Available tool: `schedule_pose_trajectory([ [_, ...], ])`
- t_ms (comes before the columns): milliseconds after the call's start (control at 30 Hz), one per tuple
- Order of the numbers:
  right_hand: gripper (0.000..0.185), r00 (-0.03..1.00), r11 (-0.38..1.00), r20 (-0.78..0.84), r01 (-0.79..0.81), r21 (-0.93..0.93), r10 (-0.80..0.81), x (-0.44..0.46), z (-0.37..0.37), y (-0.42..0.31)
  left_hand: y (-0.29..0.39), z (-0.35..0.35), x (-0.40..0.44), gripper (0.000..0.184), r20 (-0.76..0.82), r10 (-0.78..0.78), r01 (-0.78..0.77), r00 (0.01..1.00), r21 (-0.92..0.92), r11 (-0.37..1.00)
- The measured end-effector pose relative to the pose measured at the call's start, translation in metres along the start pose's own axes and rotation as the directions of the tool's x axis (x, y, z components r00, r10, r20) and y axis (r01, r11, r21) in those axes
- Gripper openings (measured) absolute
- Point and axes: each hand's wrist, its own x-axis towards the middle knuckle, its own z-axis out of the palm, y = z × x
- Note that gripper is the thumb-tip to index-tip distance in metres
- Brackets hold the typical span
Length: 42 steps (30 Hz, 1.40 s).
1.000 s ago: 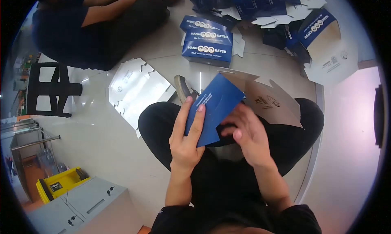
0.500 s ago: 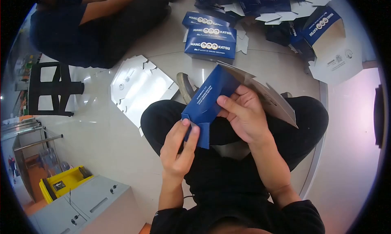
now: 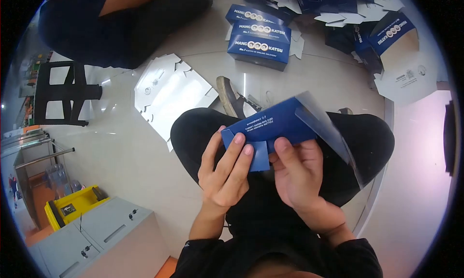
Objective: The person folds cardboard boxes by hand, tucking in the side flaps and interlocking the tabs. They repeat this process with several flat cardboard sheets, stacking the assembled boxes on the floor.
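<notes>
A blue printed cardboard box point(image 3: 275, 119), partly folded, is held over my crossed legs. My left hand point(image 3: 224, 169) grips its left end, with fingers laid over a small folded flap point(image 3: 259, 154). Near the middle of the lower edge, my right hand point(image 3: 299, 174) pinches the board, thumb on the blue face and the other fingers behind it. A blurred flap stretches from the box's right end down over my right knee. The inside of the box is turned away from me.
Folded blue boxes point(image 3: 258, 48) are stacked ahead. More boxes and flat pieces point(image 3: 333, 7) pile at the far right, beside an open box point(image 3: 394, 36). A white flat sheet point(image 3: 169, 94) lies left, near a black stool point(image 3: 65, 92). Another person point(image 3: 92, 31) sits at upper left.
The box has turned from steeply slanted to nearly level. My left hand now lies with more fingers over the end flap, and my right hand has shifted down to the lower edge.
</notes>
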Motion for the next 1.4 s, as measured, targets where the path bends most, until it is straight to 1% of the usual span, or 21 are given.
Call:
schedule_pose_trajectory([
  [67, 0.030, 0.984, 0.982, -0.175, -0.072, -0.175, 0.041, -0.007, 0.002, 0.000, 0.004, 0.006, -0.001, 0.030, -0.015, -0.052, 0.052, 0.999, -0.015, 0.999],
  [100, 0.030, 0.984, 0.982, -0.174, -0.070, -0.178, 0.039, -0.010, 0.001, 0.000, 0.006, 0.007, 0.000, 0.030, -0.018, -0.051, 0.051, 0.999, -0.017, 0.999],
  [167, 0.030, 0.983, 0.795, -0.168, -0.043, -0.605, -0.075, -0.016, -0.003, 0.003, 0.009, 0.006, 0.004, 0.030, 0.024, -0.077, 0.078, 0.997, -0.030, 0.996],
  [300, 0.030, 0.955, 0.823, -0.230, 0.023, -0.567, -0.185, -0.018, -0.013, 0.002, 0.017, 0.003, 0.006, 0.035, 0.107, -0.047, 0.056, 0.993, -0.082, 0.995],
  [367, 0.030, 0.986, 0.997, -0.164, -0.024, -0.067, 0.013, -0.010, -0.017, -0.012, 0.021, 0.007, 0.003, 0.036, 0.120, -0.055, 0.068, 0.991, -0.104, 0.992],
  [533, 0.027, 0.992, 0.986, -0.119, 0.011, -0.169, -0.032, -0.009, -0.009, -0.020, 0.030, 0.013, -0.001, 0.038, 0.098, -0.111, 0.127, 0.989, -0.171, 0.977],
  [600, 0.027, 0.980, 0.937, -0.106, 0.128, -0.326, -0.170, -0.015, -0.006, -0.015, 0.030, 0.013, 0.004, 0.040, 0.096, -0.121, 0.136, 0.988, -0.169, 0.976],
  [733, 0.025, 0.973, 0.959, -0.166, 0.112, -0.260, -0.159, -0.019, -0.004, -0.018, 0.030, 0.018, 0.001, 0.040, 0.116, -0.148, 0.170, 0.982, -0.212, 0.962],
  [800, 0.023, 0.973, 0.812, -0.073, 0.138, -0.566, -0.217, -0.017, -0.016, -0.019, 0.029, 0.017, 0.005, 0.044, 0.133, -0.141, 0.168, 0.981, -0.218, 0.961],
  [833, 0.023, 0.973, 0.811, -0.075, 0.139, -0.569, -0.219, -0.014, -0.016, -0.021, 0.027, 0.015, 0.009, 0.049, 0.146, -0.137, 0.167, 0.980, -0.219, 0.961],
  [900, 0.017, 0.977, 0.976, -0.211, -0.002, -0.219, -0.045, -0.010, -0.011, -0.026, 0.025, 0.011, 0.018, 0.054, 0.183, -0.197, 0.248, 0.963, -0.322, 0.914],
  [933, 0.017, 0.977, 0.975, -0.209, -0.003, -0.222, -0.044, -0.011, -0.017, -0.025, 0.022, 0.010, 0.021, 0.059, 0.225, -0.249, 0.324, 0.942, -0.415, 0.850],
  [1000, 0.012, 1.000, 0.979, 0.021, -0.009, -0.203, 0.013, -0.013, -0.030, -0.023, 0.012, 0.014, 0.020, 0.064, 0.201, -0.198, 0.267, 0.959, -0.423, 0.866],
  [1067, 0.009, 1.000, 0.962, 0.001, -0.027, -0.271, 0.028, -0.012, -0.026, -0.022, 0.015, 0.012, 0.028, 0.055, 0.369, -0.439, 0.573, 0.819, -0.535, 0.621],
  [1133, 0.010, 0.995, 0.929, 0.001, -0.093, -0.359, 0.100, -0.009, -0.029, -0.020, 0.008, 0.024, 0.021, 0.051, 0.318, -0.422, 0.526, 0.849, -0.581, 0.621],
  [1200, 0.011, 0.989, 0.929, -0.091, -0.140, -0.343, 0.116, -0.006, -0.030, -0.022, 0.006, 0.030, 0.016, 0.050, 0.271, -0.392, 0.477, 0.879, -0.537, 0.696],
  [1233, 0.011, 0.994, 0.789, -0.102, -0.091, -0.608, 0.036, -0.004, -0.031, -0.028, 0.008, 0.032, 0.013, 0.050, 0.273, -0.394, 0.479, 0.878, -0.537, 0.695],
  [1267, 0.012, 0.995, 0.572, -0.089, -0.050, -0.819, -0.041, -0.003, -0.032, -0.031, 0.012, 0.033, 0.010, 0.049, 0.267, -0.433, 0.509, 0.861, -0.471, 0.720],
  [1300, 0.022, 0.984, 0.425, 0.019, 0.095, -0.900, -0.180, -0.006, -0.035, -0.032, 0.014, 0.035, 0.007, 0.048, 0.259, -0.470, 0.537, 0.844, -0.404, 0.741],
  [1333, 0.022, 0.983, 0.422, 0.016, 0.093, -0.902, -0.183, -0.006, -0.035, -0.032, 0.013, 0.037, 0.005, 0.048, 0.261, -0.467, 0.535, 0.845, -0.409, 0.739],
  [1400, 0.032, 0.908, 0.368, 0.239, 0.365, -0.855, -0.345, -0.002, -0.027, -0.036, 0.012, 0.040, 0.002, 0.046, 0.161, -0.342, 0.378, 0.926, -0.378, 0.845],
])
